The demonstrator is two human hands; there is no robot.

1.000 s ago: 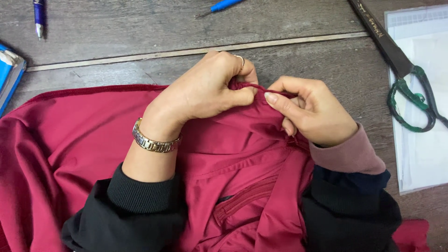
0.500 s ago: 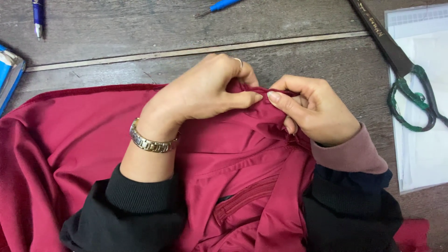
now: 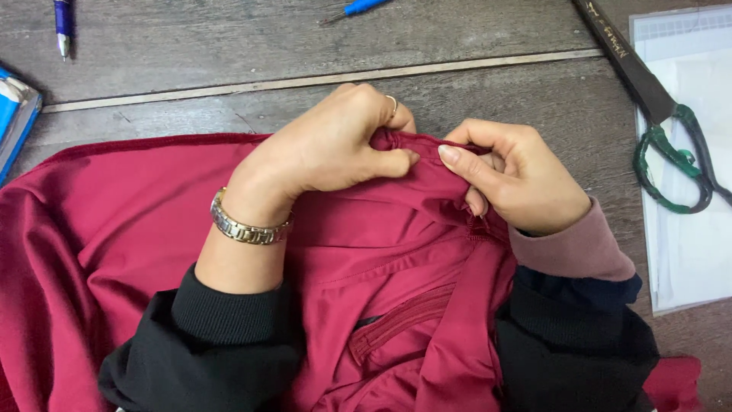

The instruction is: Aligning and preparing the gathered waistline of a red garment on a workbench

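Left hand (image 3: 328, 145) and right hand (image 3: 518, 179) both pinched shut on crimson satin garment (image 3: 137, 229); gathered fold runs left-right between thumbs, left hand nearer.

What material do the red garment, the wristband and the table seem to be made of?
Red garment: smooth woven fabric, probably synthetic, with a slight sheen and soft folds. Wristband on the left hand: metal, polished links in silver and gold tones. Table: wood, grey and matte, with visible grain and a seam between boards.
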